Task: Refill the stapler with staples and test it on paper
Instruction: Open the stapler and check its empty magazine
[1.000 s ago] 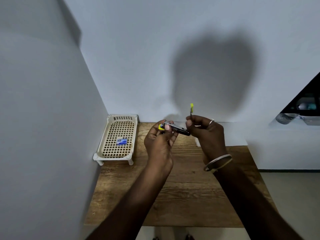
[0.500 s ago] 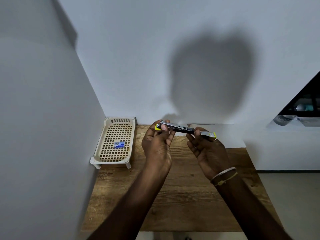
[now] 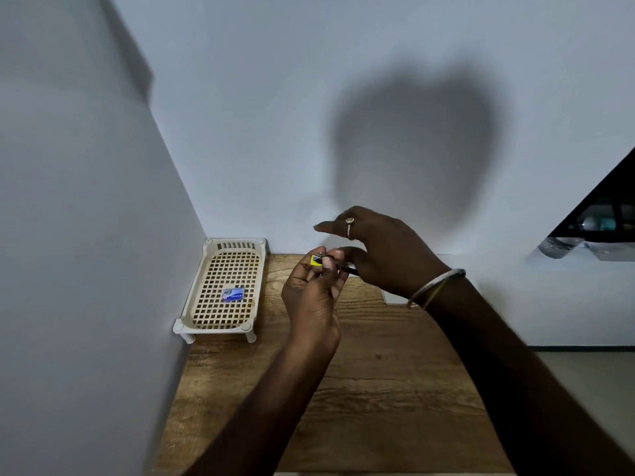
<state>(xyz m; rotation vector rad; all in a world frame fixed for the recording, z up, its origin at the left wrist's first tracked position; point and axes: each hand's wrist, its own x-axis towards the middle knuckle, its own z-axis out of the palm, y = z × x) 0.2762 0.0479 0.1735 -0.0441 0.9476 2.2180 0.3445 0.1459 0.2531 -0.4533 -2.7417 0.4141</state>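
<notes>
The left hand [image 3: 311, 297] is holding the small stapler [image 3: 322, 262] up above the wooden desk [image 3: 378, 389], its fingers [image 3: 328, 264] curling round the yellow end and pinching it. The right hand [image 3: 385, 249] is hovering over the stapler's dark far end, its fingers [image 3: 330, 226] stretching out straight and its thumb lying against the metal. A blue staple box [image 3: 233, 294] is lying in the cream basket [image 3: 213, 329] in the desk's back left corner, well apart from both hands. A corner of white paper [image 3: 395, 298] is showing under the right wrist.
</notes>
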